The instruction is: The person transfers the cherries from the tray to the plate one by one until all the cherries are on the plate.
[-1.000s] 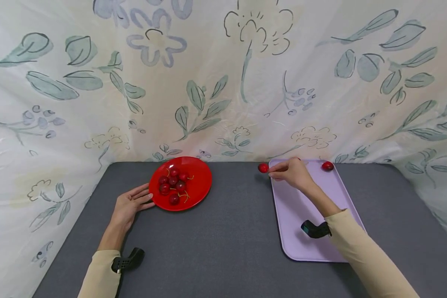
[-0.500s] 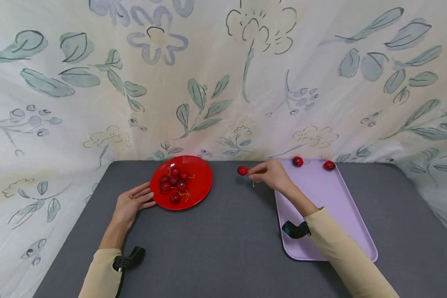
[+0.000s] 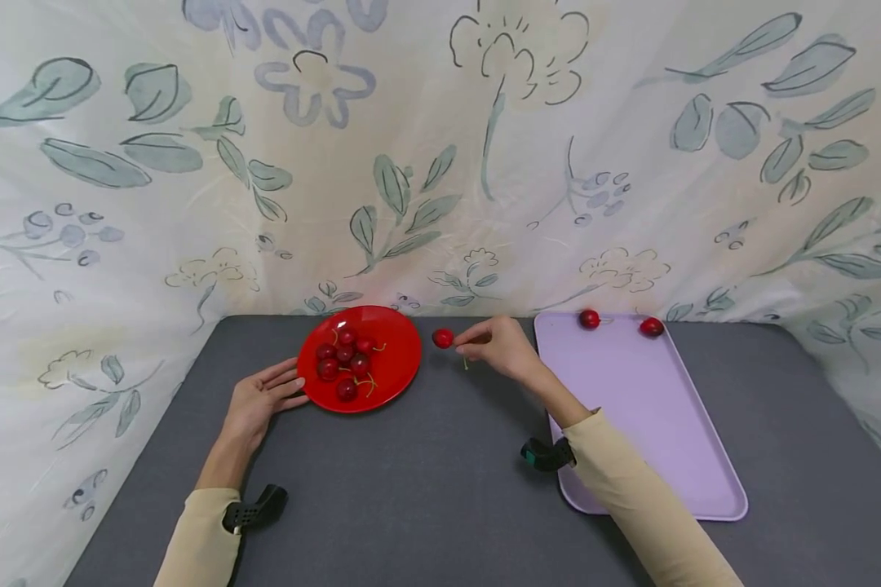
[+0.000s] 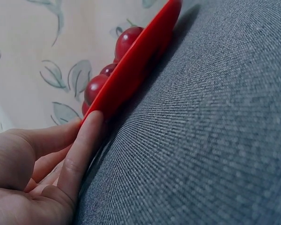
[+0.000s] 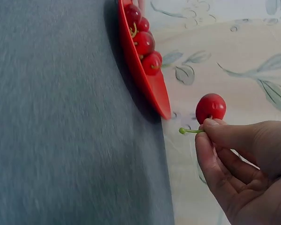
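Note:
My right hand (image 3: pixel 501 347) pinches a red cherry (image 3: pixel 444 337) by its green stem, just right of the red plate's rim. In the right wrist view the stem (image 5: pixel 192 131) pokes out between thumb and fingertip, the cherry (image 5: pixel 210 107) beside them. The red plate (image 3: pixel 395 371) bears several dark red cherries (image 3: pixel 346 354), some with stems. Its left rim is touched by the fairly straight fingers of my left hand (image 3: pixel 255 408). The left wrist view has those fingertips (image 4: pixel 91 123) against the plate edge (image 4: pixel 131 61).
On the right lies a lilac tray (image 3: pixel 653 424), with two cherries near its far edge, one at the left (image 3: pixel 589 319) and one at the corner (image 3: pixel 652 327). Grey cloth (image 3: pixel 426 489) covers the table. A floral curtain (image 3: pixel 411 163) hangs behind it.
My right hand has carried the cherry leftward from the tray's far left corner to near the plate, uncovering a cherry on the tray. The left hand and plate have stayed put.

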Demonstrator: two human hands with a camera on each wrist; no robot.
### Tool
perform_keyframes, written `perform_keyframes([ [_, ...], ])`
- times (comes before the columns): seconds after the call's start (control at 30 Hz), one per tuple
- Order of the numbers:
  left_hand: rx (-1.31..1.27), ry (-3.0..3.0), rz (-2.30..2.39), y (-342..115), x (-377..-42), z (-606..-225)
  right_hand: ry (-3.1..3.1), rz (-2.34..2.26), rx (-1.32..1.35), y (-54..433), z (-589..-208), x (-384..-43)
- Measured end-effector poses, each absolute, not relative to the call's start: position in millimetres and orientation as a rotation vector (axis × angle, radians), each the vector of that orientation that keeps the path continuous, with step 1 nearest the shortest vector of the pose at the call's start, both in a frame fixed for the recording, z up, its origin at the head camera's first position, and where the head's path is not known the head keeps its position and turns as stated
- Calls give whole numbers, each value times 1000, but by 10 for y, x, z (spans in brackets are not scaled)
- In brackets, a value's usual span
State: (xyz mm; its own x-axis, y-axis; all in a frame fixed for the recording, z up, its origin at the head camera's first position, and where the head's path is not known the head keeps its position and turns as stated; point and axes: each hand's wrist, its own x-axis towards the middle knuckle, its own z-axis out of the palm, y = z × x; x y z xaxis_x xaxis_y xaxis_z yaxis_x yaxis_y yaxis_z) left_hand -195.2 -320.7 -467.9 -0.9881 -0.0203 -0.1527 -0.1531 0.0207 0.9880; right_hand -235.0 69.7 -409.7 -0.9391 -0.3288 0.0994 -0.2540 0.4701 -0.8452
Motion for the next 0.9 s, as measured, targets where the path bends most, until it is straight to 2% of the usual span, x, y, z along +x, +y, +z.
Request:
perform_keyframes([
  [0.37, -158, 2141, 2148, -3213, -1956, -4695, 2651, -1285, -862, 259, -4031, -2373],
  [0.9, -166, 2168, 2125, -3210, -1999, -4671, 2592, -1161, -887, -336, -4226, -2394],
])
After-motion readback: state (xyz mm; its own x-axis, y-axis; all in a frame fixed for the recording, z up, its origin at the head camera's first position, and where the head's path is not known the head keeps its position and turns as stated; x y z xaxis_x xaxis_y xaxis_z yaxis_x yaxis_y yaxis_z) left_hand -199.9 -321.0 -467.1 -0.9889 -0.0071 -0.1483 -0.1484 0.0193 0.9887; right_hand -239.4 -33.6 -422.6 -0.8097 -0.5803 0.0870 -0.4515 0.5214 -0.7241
